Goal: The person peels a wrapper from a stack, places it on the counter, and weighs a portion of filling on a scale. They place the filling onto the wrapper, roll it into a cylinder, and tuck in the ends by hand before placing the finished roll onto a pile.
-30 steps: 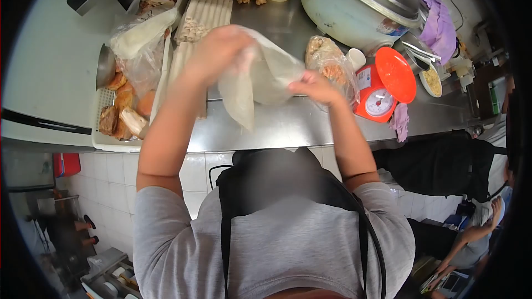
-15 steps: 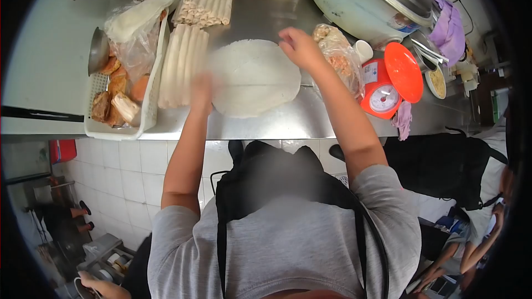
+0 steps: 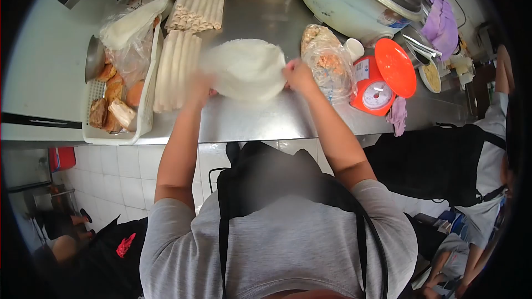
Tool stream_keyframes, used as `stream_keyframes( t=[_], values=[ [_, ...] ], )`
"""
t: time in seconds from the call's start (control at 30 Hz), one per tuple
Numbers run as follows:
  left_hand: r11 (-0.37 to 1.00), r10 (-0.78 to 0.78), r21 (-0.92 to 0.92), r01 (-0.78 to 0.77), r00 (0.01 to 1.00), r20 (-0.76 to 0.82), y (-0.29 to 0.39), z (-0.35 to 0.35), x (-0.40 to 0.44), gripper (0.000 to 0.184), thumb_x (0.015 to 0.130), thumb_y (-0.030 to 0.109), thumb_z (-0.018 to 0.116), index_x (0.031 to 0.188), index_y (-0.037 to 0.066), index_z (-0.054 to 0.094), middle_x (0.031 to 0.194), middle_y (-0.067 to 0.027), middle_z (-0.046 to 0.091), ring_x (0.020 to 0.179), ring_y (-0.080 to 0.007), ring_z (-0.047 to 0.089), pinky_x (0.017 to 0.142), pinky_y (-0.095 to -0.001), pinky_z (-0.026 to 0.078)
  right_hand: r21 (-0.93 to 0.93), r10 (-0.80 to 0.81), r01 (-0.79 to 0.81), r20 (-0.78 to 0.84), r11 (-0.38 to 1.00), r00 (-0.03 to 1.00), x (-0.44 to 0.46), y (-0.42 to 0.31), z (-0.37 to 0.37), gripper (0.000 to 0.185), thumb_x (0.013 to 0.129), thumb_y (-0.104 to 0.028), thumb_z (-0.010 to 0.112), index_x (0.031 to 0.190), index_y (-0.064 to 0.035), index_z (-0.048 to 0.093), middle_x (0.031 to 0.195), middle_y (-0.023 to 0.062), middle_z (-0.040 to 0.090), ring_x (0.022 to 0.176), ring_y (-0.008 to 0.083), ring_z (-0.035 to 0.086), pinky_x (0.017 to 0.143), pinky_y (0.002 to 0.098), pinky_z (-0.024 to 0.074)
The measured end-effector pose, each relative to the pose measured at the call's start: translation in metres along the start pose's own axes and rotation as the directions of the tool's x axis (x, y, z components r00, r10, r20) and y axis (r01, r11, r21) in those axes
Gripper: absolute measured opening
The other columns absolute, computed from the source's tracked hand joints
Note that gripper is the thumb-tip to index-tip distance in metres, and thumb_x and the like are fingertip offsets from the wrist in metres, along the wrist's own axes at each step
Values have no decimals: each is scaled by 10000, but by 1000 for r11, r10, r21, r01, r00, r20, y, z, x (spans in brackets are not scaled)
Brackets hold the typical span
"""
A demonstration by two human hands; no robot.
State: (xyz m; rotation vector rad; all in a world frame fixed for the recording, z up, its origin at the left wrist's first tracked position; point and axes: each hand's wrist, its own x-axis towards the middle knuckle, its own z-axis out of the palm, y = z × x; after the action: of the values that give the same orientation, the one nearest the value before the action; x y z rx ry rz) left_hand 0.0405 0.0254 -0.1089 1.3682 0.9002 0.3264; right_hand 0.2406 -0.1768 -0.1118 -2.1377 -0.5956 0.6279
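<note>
A thin, round, whitish wrapper sheet (image 3: 249,69) is in front of me over the steel counter, its left side smeared by motion. My right hand (image 3: 301,76) is closed, fingertips pinching the sheet's right edge. At the lower left edge of the sheet is my left hand (image 3: 198,87), too blurred to show how its fingers are set. Just left of that hand lies a row of long pale rolls (image 3: 176,72). Behind them, more rolls (image 3: 197,3) are stacked.
A white plastic basket (image 3: 145,105) with bagged and brownish food pieces stands left. To the right are a plastic bag of orange-pink filling (image 3: 331,66), a red dial scale (image 3: 377,94) and a large lidded pot (image 3: 349,5). Another person in a black apron (image 3: 432,158) stands at right.
My right hand has come down and nearer to me, onto the wrapper's right edge. The wrapper's near edge has shifted away from the counter's front. My left hand stays at the left, still blurred.
</note>
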Motion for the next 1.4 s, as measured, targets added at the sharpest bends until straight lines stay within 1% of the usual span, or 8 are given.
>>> stream_keyframes(
  t=[0.13,0.4,0.53,0.67,0.77,0.93,1.33,1.4],
  values=[
    [973,214,-78,-217,976,-42,18,-6,-1,213,810,175,522,1015,120,527,831,7,560,678,-80,514,542,-244,424,227,-66,99,-152,969,986,-11,-42,-36,227,746,-134,564,912,3,493,669,104,590,501,187,573,514,292,455],
    [993,-49,108,55,997,-57,-31,11,-79,322,760,122,567,1050,23,472,652,-38,505,479,-113,479,368,-233,383,-185,-130,110,-99,977,987,-57,39,-8,272,751,-206,605,926,-29,498,682,151,578,640,300,583,607,376,451],
    [971,-105,207,116,992,-66,-24,14,-89,405,749,148,602,1091,-8,451,600,-39,492,497,-138,499,408,-256,402,-135,-40,26,-102,991,994,-77,19,-32,228,759,-212,587,880,-26,535,774,181,601,750,327,589,678,376,454],
    [847,261,515,-130,946,-192,-36,1,-73,492,735,188,643,1109,-53,432,731,-96,524,642,-193,524,586,-306,430,-289,-222,112,-385,951,896,-37,52,-69,189,783,-180,540,887,-25,570,828,190,611,786,329,591,716,389,457],
    [560,691,695,-451,717,-92,-36,9,-53,446,748,110,617,1133,-18,432,844,-56,461,602,-80,431,547,-229,390,-531,-442,197,-385,824,810,0,61,-83,212,786,-182,535,915,-25,593,846,188,618,778,315,602,716,405,463],
    [804,451,451,-387,892,-39,-11,68,-47,446,738,147,639,1123,6,463,919,-116,488,612,-153,449,574,-275,413,-753,-114,24,-69,658,991,22,16,-77,275,759,-181,531,963,-17,615,883,181,622,811,313,602,744,401,467],
    [837,492,342,-427,861,-129,-46,28,-47,295,785,99,576,1059,9,514,953,-91,512,701,-124,497,602,-251,420,-608,-492,221,-323,762,809,3,49,-64,316,742,-275,559,939,-29,585,951,182,593,933,317,552,799,393,448],
    [864,452,310,-396,882,-133,-54,17,-56,269,793,86,559,1048,9,516,938,-84,508,697,-120,491,609,-253,421,-585,-264,14,-344,811,901,7,44,-65,360,727,-294,576,976,-34,571,989,200,573,970,318,530,811,403,438]
  ],
)
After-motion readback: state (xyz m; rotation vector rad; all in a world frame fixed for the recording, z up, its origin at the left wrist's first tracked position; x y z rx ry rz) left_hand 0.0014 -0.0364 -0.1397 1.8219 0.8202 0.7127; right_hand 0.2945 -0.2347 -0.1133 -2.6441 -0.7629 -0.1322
